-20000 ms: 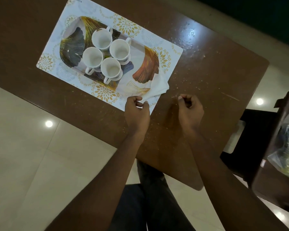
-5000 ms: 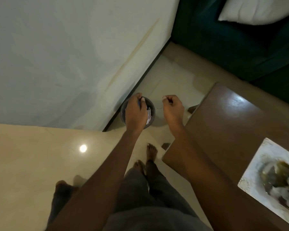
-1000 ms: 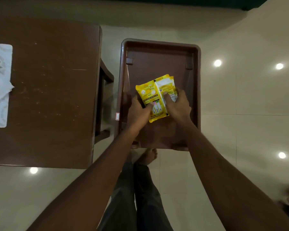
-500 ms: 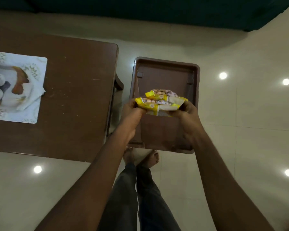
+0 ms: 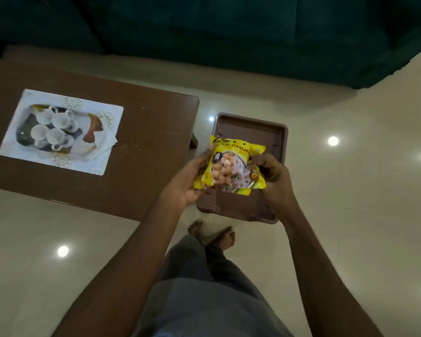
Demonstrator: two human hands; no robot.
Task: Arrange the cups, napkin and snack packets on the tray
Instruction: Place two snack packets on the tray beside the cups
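Since half a second ago the snack packets (image 5: 231,170) have turned from edge-on to face-up, so we now read the yellow front with its clear window of pale round pieces. A second ago they were lying on the brown plastic stool (image 5: 253,128); now they are lifted off it and held above its near half.

We see the left hand (image 5: 186,180) gripping the packets' left edge, palm turned up, with its fingers hidden behind the pack. The right hand (image 5: 274,178) curls over the right edge, fingertips pressed on the front near the corner. A second yellow border shows just below the front pack's lower edge, so we take it that more than one packet is in the grip; how many we cannot tell.

Under the hands the stool stands on the cream tiled floor (image 5: 350,215), just beside the end of the brown table (image 5: 151,142). Below the stool we see the person's bare feet (image 5: 213,233).

Well to the left, on the table, lies the patterned tray (image 5: 12,144). Four white cups (image 5: 51,127) stand close together on its left half. The white napkin (image 5: 102,149) lies at the tray's right edge, one corner hanging over onto the table. A dark green sofa (image 5: 229,32) fills the top of the view.
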